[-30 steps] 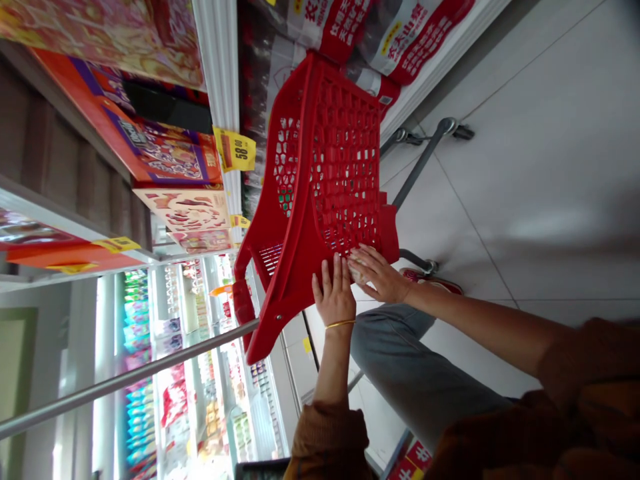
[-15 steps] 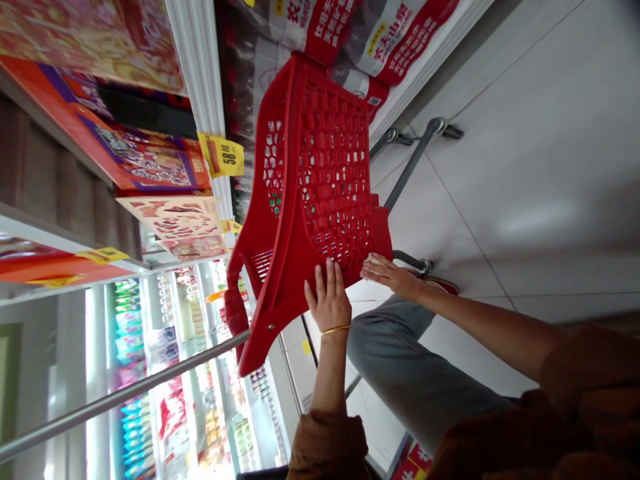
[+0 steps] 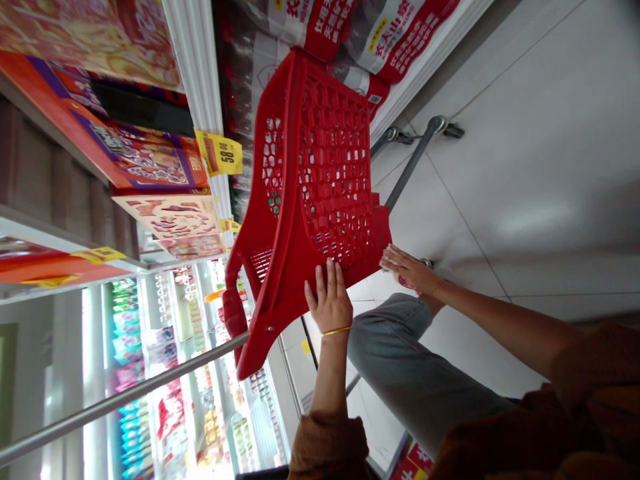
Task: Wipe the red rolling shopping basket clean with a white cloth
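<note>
A red plastic shopping-cart basket (image 3: pixel 325 193) with a lattice wall fills the middle of the view, which is turned on its side. My left hand (image 3: pixel 327 303), with a gold bangle on the wrist, lies flat against the basket's lower rim, fingers spread. My right hand (image 3: pixel 407 270) is just off the basket's corner block, near the floor side, with its fingers stretched out and close together. I see nothing in it. Both sleeves are brown.
The cart's grey metal frame (image 3: pixel 413 160) and wheels stand on the white tiled floor (image 3: pixel 525 167). Shelves with boxed goods and a yellow price tag (image 3: pixel 220 153) are beside the basket. A lit chiller (image 3: pixel 175 400) and a metal bar (image 3: pixel 125 393) are behind. My grey trouser leg (image 3: pixel 415 373) is below.
My right hand has slid off the basket's lattice wall past its corner toward the floor. My left hand has stayed on the rim. The view shifted slightly.
</note>
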Available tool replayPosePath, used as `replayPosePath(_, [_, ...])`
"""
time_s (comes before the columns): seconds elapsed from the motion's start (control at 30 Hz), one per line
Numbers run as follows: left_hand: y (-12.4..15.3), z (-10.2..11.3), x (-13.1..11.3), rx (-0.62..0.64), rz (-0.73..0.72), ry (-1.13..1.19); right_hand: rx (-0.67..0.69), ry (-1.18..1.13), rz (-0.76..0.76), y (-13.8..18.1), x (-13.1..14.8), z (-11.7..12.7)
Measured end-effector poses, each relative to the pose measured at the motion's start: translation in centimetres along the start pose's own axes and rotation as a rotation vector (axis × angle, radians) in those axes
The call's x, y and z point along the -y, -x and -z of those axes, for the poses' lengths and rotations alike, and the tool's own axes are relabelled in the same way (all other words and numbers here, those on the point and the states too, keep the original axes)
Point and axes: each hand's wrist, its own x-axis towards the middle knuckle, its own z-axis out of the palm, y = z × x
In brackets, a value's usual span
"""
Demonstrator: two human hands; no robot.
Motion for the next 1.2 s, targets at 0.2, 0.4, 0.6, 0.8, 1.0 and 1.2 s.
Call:
replayPosePath(0.2, [0.3, -1.2, -1.1, -0.004, 0.041, 0.006, -0.056, 0.038, -0.061, 0.7, -0.3, -0.2])
replayPosePath(0.4, [-0.7, -3.6, -4.0, 0.079, -0.116, 0.063, -0.184, 0.047, -0.123, -1.0, 1.2, -0.1])
replayPosePath(0.6, [-1.2, -5.1, -4.9, 0.076, -0.125, 0.049, -0.272, 0.013, -0.023, -5.6, 5.2, -0.1])
replayPosePath(0.8, [-1.0, -5.3, -5.2, 0.077, -0.1, 0.032, -0.25, 0.048, -0.01, -5.5, 5.1, -0.9])
replayPosePath(1.0, [-1.2, -5.0, -5.1, 0.063, -0.129, 0.009, -0.212, 0.037, -0.018, -2.9, 2.2, -1.1])
replayPosePath(1.2, [-1.3, -4.6, -4.8, 0.09, -0.176, -0.016, -0.178, 0.049, -0.228, -0.5, 0.9, -1.1])
